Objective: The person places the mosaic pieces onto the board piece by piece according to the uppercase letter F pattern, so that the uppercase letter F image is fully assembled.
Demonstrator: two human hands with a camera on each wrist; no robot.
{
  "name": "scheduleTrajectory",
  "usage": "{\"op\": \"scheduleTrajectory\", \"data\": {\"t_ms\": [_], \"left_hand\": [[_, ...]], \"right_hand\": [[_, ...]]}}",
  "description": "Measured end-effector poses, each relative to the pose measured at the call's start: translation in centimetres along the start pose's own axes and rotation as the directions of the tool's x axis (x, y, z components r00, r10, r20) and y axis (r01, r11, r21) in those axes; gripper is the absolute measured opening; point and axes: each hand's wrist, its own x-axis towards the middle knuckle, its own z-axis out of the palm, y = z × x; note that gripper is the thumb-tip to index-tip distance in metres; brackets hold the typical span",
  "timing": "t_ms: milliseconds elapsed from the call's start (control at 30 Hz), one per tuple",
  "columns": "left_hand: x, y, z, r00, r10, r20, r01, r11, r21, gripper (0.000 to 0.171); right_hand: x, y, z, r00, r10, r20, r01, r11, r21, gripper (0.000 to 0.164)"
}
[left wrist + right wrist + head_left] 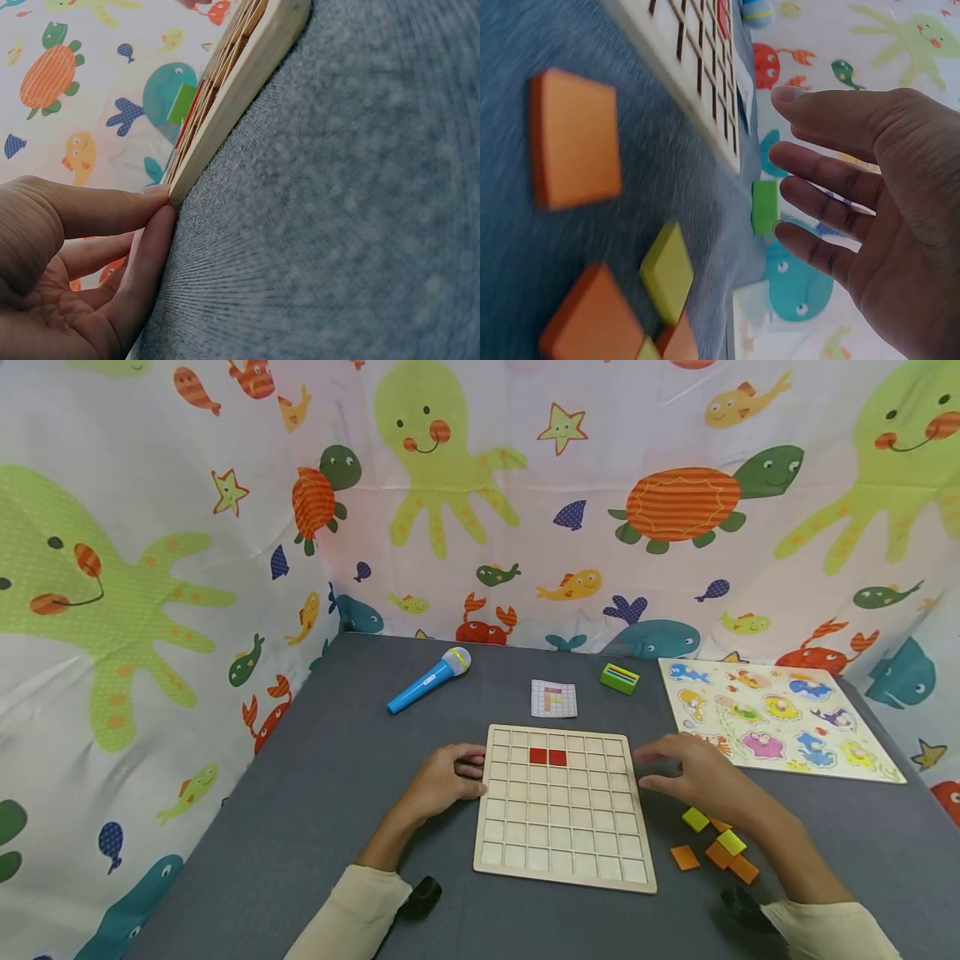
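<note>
A square wooden grid board (558,852) lies on the table, with two red tiles (548,757) side by side in its upper rows. My left hand (444,783) is at the board's left edge, its thumb and fingertips touching the rim, as the left wrist view also shows. On the other side my right hand (693,777) hovers by the right edge, fingers spread and holding nothing; in the right wrist view its fingertips are apart from the board (676,86). Below this hand lie several loose orange tiles (684,858) and yellow tiles (696,819).
Behind the board lie a small printed pattern card (553,699) and a green block with coloured stripes (619,678). A blue toy microphone (429,682) rests at the back left. To the right is a sea-animal puzzle board (787,718). A printed curtain (480,527) borders the grey table (300,852).
</note>
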Motion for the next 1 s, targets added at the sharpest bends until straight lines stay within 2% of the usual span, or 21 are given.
{"op": "scheduleTrajectory", "data": {"t_ms": [267,767,1000], "left_hand": [[0.1,-0.1,0.1,1.0,-0.005,-0.002,0.005,1.0,-0.003,0.059],[0.0,-0.1,0.0,1.0,-0.007,-0.003,0.007,1.0,0.0,0.059],[0.0,0.0,0.0,1.0,0.002,0.006,-0.002,1.0,-0.007,0.06]], "right_hand": [[-2.5,2.0,-0.6,0.998,0.051,-0.027,-0.051,0.999,-0.004,0.04],[-6.0,5.6,-1.3,0.977,0.211,-0.005,-0.211,0.977,0.0,0.053],[-7.1,7.1,-1.4,0.975,0.223,0.001,-0.223,0.974,-0.031,0.055]]}}
